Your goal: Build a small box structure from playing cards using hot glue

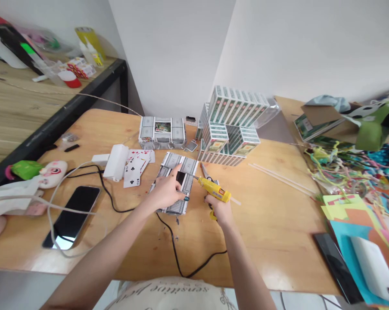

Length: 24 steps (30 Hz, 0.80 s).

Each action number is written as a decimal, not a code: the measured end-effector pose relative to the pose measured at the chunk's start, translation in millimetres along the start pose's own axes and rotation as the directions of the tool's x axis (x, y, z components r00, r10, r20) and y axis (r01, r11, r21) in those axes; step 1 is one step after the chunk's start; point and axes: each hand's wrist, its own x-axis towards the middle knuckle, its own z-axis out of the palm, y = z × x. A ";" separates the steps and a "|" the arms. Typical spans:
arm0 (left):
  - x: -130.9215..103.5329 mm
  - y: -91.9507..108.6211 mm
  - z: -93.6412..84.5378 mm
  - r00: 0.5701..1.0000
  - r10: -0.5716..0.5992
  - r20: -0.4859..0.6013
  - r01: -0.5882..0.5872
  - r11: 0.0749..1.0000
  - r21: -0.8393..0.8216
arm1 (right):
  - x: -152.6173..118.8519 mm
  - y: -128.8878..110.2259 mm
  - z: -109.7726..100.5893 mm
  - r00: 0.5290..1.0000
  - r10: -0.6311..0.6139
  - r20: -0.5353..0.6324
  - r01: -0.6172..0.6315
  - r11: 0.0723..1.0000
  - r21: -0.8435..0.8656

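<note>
A box built from playing cards, grey patterned backs outward, lies on the table before me with a dark opening near its middle. My left hand lies over it, index finger stretched along the top and the other fingers bent around the opening, gripping it. In my right hand is a yellow hot glue gun, its nozzle pointing left at the box's right side. A clear glue stick pokes out of its back. Scissors lie partly hidden behind the glue gun.
Behind stand a second playing-card box and a tall stack of card packs. Loose playing cards, a white power adapter and a phone lie left. A black cable loops in front. Glue sticks and coloured paper lie right.
</note>
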 end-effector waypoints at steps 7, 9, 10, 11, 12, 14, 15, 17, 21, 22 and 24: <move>-0.9 1.3 -1.6 1.000 0.021 -0.004 -0.020 0.999 0.046 | -2.5 -1.2 -1.0 1.000 -0.009 0.008 0.009 1.000 0.008; -1.2 2.5 -2.4 1.000 -0.009 0.014 0.008 0.999 0.038 | -3.5 -1.4 -0.8 1.000 0.006 0.013 -0.006 1.000 0.001; -1.2 2.9 -2.7 1.000 -0.016 0.017 0.015 1.000 0.027 | -3.7 -1.3 -0.7 1.000 0.014 0.014 -0.014 1.000 -0.004; -1.3 3.2 -2.9 1.000 -0.017 0.017 0.017 1.000 0.013 | -3.7 -0.9 -0.7 1.000 0.018 0.015 -0.018 1.000 -0.007; -1.3 3.4 -3.1 1.000 -0.016 0.015 0.016 1.000 0.000 | -3.5 -0.5 -0.9 1.000 0.016 0.011 -0.016 1.000 -0.005; -1.4 3.8 -3.4 1.000 -0.010 0.019 0.011 1.000 -0.025 | -2.7 0.8 -1.5 1.000 0.001 0.003 -0.001 1.000 0.008; -1.5 4.0 -3.7 1.000 -0.009 0.025 0.010 0.999 -0.035 | -2.3 1.3 -2.0 1.000 -0.009 0.001 0.009 1.000 0.018; -1.7 5.2 -4.8 0.999 -0.020 0.046 0.023 0.999 -0.049 | -1.9 2.1 -3.1 1.000 -0.027 0.007 0.026 0.999 0.035; -1.7 9.3 -8.7 0.991 -0.089 0.095 0.095 0.994 -0.062 | -3.4 1.1 -4.0 0.999 -0.035 0.027 0.034 0.999 0.032; -1.6 10.4 -9.7 0.988 -0.107 0.108 0.114 0.991 -0.063 | -4.1 0.6 -3.9 0.999 -0.033 0.026 0.032 0.999 0.027; -1.3 12.2 -11.3 0.982 -0.139 0.128 0.147 0.987 -0.062 | -5.6 -0.3 -3.5 1.000 -0.019 0.015 0.018 1.000 0.018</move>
